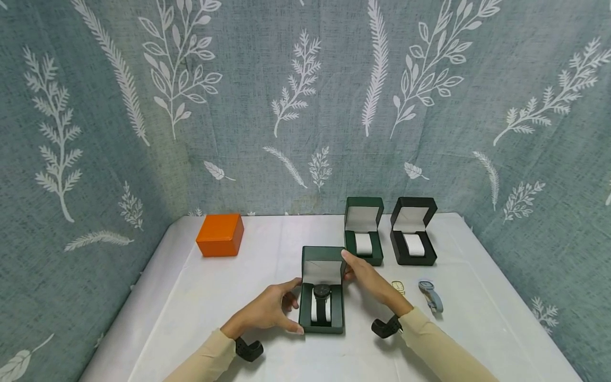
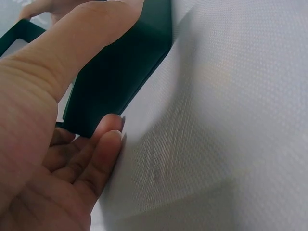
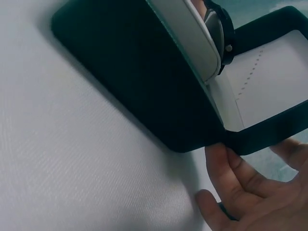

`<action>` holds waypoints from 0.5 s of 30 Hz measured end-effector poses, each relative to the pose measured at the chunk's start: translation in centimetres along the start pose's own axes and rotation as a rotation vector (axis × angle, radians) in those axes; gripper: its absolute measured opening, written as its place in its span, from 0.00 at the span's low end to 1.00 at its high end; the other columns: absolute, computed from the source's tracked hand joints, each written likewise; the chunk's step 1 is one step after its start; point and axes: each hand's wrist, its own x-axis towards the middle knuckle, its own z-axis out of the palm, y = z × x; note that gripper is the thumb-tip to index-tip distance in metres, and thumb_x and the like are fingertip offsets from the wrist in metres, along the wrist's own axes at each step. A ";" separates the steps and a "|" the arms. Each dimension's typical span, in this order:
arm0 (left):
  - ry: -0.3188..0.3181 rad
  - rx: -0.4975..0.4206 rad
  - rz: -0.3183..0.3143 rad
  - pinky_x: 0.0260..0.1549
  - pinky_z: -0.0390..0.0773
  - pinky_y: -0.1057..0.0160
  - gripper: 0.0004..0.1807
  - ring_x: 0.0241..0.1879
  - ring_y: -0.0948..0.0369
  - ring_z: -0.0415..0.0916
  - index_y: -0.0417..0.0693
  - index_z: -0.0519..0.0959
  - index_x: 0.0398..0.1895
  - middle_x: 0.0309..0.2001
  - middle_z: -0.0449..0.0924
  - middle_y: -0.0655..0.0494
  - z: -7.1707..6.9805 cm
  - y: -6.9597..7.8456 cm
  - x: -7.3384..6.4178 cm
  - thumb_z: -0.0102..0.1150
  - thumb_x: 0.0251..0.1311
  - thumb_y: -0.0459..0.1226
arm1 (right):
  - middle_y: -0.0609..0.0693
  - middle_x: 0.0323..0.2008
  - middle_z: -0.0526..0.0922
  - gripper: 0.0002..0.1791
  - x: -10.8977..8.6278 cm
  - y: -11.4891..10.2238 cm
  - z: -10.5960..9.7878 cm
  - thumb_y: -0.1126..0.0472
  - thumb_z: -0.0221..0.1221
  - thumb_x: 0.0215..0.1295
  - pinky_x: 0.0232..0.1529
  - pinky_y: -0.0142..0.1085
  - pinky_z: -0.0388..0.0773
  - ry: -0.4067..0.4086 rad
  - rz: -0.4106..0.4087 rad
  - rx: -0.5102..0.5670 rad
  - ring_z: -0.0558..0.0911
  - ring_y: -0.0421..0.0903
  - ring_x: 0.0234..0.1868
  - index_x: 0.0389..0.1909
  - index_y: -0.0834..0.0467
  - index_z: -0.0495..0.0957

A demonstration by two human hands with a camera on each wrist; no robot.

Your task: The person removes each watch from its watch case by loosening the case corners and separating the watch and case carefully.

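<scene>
A green watch box [image 1: 337, 307] stands with its lid up at the front middle of the white table. Around its white cushion sits a black wristwatch [image 1: 322, 291], seen from the side in the right wrist view. My left hand [image 1: 271, 307] grips the box's left side, thumb at the front corner and fingertips near the back, low by the cloth. With my right hand [image 1: 365, 276] I hold the raised lid [image 1: 323, 253] at its right edge; the thumb is at the top corner, and fingers touch near the hinge in the right wrist view.
Behind to the right stand another open green watch box [image 1: 377, 249] and an open black one [image 1: 402, 257], each holding a white cushion. A gold-coloured watch [image 1: 398, 287] and a blue-grey watch [image 1: 431, 295] lie before them. An orange box [image 1: 217, 248] sits back left.
</scene>
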 end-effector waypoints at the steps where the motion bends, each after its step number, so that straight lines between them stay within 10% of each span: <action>1: 0.000 0.002 0.003 0.38 0.79 0.67 0.65 0.37 0.62 0.76 0.33 0.56 0.79 0.38 0.82 0.57 0.0 0.0 0.0 0.87 0.41 0.45 | 0.57 0.49 0.76 0.37 0.1 0.0 0.0 0.31 0.38 0.79 0.62 0.52 0.67 0.001 0.008 0.004 0.78 0.50 0.48 0.51 0.62 0.75; 15: -0.006 0.014 -0.001 0.39 0.79 0.67 0.65 0.38 0.61 0.76 0.33 0.55 0.79 0.39 0.81 0.57 0.0 0.0 0.1 0.87 0.41 0.46 | 0.59 0.45 0.81 0.39 -0.5 -0.1 -0.1 0.37 0.38 0.82 0.56 0.51 0.79 0.001 -0.016 0.061 0.82 0.55 0.47 0.55 0.70 0.76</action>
